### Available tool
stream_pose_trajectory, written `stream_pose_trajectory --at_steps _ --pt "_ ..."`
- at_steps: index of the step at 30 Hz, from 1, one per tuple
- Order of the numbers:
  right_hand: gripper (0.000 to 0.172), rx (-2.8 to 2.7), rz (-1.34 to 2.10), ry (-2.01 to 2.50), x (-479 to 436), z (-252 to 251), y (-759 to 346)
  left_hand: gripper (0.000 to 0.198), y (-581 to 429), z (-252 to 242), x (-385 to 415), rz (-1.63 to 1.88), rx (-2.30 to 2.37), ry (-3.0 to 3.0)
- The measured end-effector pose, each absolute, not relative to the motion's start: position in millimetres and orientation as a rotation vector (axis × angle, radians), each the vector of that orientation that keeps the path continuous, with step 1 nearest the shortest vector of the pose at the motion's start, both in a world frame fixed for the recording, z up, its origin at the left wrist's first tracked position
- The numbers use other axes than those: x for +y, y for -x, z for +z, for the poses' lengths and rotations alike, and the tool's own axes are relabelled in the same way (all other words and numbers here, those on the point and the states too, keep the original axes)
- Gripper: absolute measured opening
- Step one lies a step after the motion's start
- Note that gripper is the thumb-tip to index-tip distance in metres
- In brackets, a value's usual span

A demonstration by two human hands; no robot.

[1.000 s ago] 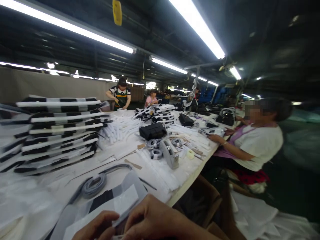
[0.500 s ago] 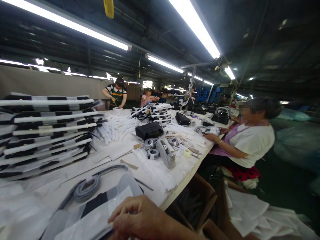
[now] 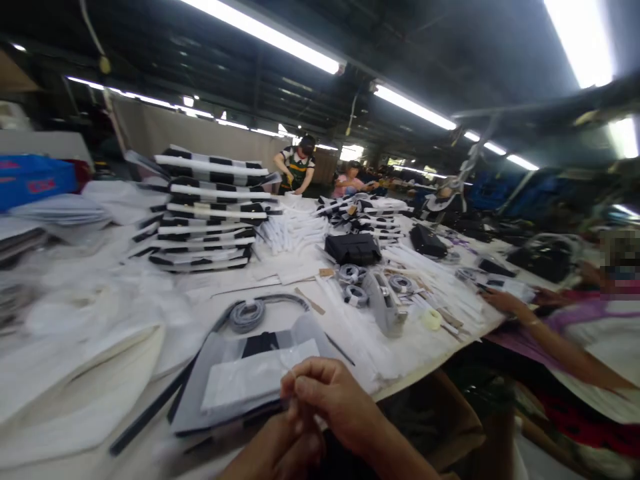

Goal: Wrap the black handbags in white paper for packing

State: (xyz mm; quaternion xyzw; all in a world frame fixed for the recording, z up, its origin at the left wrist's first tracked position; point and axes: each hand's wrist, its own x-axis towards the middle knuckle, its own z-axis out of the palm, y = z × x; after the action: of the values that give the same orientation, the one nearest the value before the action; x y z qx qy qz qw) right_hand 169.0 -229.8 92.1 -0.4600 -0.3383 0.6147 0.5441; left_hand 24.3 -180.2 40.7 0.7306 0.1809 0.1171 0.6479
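My right hand is at the lower middle, its thumb and fingertips pinched together on something too thin to make out. My left hand meets it from below, fingers curled and blurred; what they hold is hidden. Just beyond the hands lies a dark bag partly covered by pale grey wrapping. On top of it rests a flat white packet. The bag's dark strap trails out to the left, and a wrapped grey coil of strap sits behind it.
A tall stack of black-and-white wrapped pieces stands at the back left. A tape dispenser, more coils and a black bag are to the right. White sheeting spreads left. A co-worker's arm reaches in at right.
The view has swung left, so the table's things appear further right. My left hand has come into view and joined my right hand at the near edge of the wrapped bag.
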Motion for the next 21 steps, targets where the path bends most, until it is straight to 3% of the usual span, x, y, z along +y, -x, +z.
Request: stream_pose_trajectory --at_steps 4,10,17,21 --pt "0.041 -0.882 1.398 1.211 -223 97 -171 0.021 -1 65 -152 0.347 0.428 -1.756" --pt "0.047 -1.004 1.394 1.408 -195 105 -169 0.030 61 59 -63 0.749 1.080 -1.931" --pt "0.046 -1.184 1.507 1.413 -124 106 -141 0.028 74 8 21 0.515 1.430 -2.037" --pt "0.033 -1.256 1.455 1.562 -69 92 -125 0.027 56 -10 42 0.417 1.428 -1.975"
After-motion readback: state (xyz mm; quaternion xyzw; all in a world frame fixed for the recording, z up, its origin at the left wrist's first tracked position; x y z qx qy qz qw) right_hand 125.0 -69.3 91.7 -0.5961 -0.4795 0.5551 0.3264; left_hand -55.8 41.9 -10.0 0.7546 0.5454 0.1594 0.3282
